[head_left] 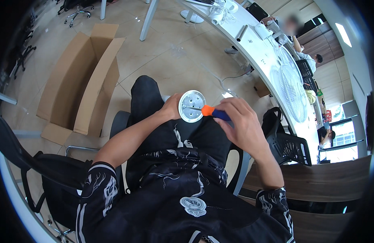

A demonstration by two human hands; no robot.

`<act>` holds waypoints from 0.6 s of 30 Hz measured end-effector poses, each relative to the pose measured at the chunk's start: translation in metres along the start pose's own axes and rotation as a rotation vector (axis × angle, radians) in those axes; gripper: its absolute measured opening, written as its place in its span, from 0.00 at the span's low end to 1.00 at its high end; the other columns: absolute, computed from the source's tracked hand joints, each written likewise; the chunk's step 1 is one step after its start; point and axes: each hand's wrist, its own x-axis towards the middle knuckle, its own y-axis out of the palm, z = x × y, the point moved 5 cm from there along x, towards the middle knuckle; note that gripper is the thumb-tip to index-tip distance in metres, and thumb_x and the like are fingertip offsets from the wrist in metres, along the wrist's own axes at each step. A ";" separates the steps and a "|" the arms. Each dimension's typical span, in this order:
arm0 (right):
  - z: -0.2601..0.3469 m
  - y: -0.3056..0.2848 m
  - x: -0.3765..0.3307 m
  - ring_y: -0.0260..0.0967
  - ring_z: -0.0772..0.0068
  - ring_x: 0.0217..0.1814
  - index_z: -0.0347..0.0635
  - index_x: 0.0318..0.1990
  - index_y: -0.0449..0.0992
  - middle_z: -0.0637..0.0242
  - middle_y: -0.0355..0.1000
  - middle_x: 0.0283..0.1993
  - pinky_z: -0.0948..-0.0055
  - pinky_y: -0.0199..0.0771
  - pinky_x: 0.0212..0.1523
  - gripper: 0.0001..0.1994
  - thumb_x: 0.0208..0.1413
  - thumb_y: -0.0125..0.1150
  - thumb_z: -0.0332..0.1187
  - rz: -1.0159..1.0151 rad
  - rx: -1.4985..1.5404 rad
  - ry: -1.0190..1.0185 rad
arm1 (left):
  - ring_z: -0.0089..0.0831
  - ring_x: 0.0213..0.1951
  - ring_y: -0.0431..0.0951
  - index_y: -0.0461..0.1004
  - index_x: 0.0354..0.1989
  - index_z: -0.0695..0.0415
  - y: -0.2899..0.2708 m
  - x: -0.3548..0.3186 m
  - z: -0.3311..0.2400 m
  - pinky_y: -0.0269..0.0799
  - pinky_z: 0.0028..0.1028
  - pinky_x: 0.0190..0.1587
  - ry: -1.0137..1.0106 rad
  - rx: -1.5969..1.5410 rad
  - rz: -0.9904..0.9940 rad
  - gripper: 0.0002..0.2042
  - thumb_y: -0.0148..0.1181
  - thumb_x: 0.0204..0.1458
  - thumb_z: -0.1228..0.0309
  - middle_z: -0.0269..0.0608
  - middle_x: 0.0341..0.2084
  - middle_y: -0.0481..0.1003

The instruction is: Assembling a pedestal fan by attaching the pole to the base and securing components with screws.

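Above my lap, my left hand (172,107) is wrapped round the side of a round, white-rimmed part (192,98). Its pale metallic face has several small holes and is turned up toward me; the rest of it is hidden below the face. A screwdriver (208,110) with an orange and blue handle lies across that face, its thin shaft reaching toward the middle. My right hand (240,123) grips the blue end of the handle from the right. Whether the tip sits on a screw is too small to tell.
An open, tall-sided cardboard box (82,81) stands on the tiled floor at left. At right, a long white table (251,50) carries wire fan grilles (293,87), a dark tube (242,33) and small parts. Black chairs (290,148) stand near it. Other people sit beyond the table.
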 end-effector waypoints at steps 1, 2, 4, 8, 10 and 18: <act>-0.002 0.006 -0.002 0.70 0.56 0.41 0.37 0.45 0.71 0.59 0.72 0.41 0.62 0.73 0.42 0.16 0.49 0.68 0.29 0.056 0.003 -0.007 | 0.42 0.43 0.81 0.76 0.44 0.60 0.001 0.001 0.003 0.75 0.33 0.47 0.005 0.002 -0.004 0.24 0.74 0.35 0.69 0.47 0.39 0.80; -0.003 0.011 -0.003 0.68 0.57 0.44 0.38 0.45 0.72 0.60 0.71 0.44 0.62 0.72 0.44 0.16 0.49 0.67 0.28 0.112 0.006 -0.014 | 0.42 0.43 0.81 0.76 0.44 0.60 0.002 0.001 0.006 0.75 0.33 0.47 0.005 0.002 -0.003 0.24 0.74 0.35 0.69 0.47 0.39 0.80; -0.001 0.010 0.000 0.68 0.58 0.43 0.38 0.46 0.72 0.61 0.71 0.43 0.63 0.72 0.42 0.15 0.50 0.66 0.28 0.106 -0.009 -0.033 | 0.49 0.44 0.79 0.77 0.42 0.58 0.001 0.001 0.009 0.75 0.37 0.45 0.014 0.053 -0.036 0.21 0.73 0.37 0.66 0.51 0.38 0.80; 0.004 0.012 0.003 0.68 0.62 0.40 0.39 0.46 0.72 0.63 0.69 0.40 0.66 0.74 0.38 0.15 0.51 0.65 0.29 0.131 -0.091 -0.114 | 0.49 0.44 0.79 0.77 0.42 0.58 0.001 0.001 0.009 0.75 0.37 0.45 0.023 0.030 -0.038 0.22 0.73 0.37 0.66 0.50 0.38 0.79; 0.006 0.013 0.005 0.67 0.63 0.39 0.39 0.46 0.72 0.63 0.68 0.39 0.66 0.74 0.37 0.15 0.50 0.65 0.28 0.146 -0.101 -0.133 | 0.49 0.44 0.79 0.77 0.42 0.58 0.000 0.002 0.009 0.75 0.37 0.45 0.017 0.027 -0.025 0.22 0.74 0.37 0.65 0.50 0.39 0.80; 0.015 0.013 0.015 0.67 0.66 0.41 0.36 0.45 0.70 0.61 0.64 0.40 0.68 0.75 0.35 0.18 0.43 0.62 0.24 0.232 -0.185 -0.212 | 0.48 0.45 0.79 0.77 0.42 0.57 -0.001 0.001 0.009 0.75 0.37 0.46 -0.031 0.053 -0.027 0.22 0.74 0.37 0.65 0.50 0.39 0.80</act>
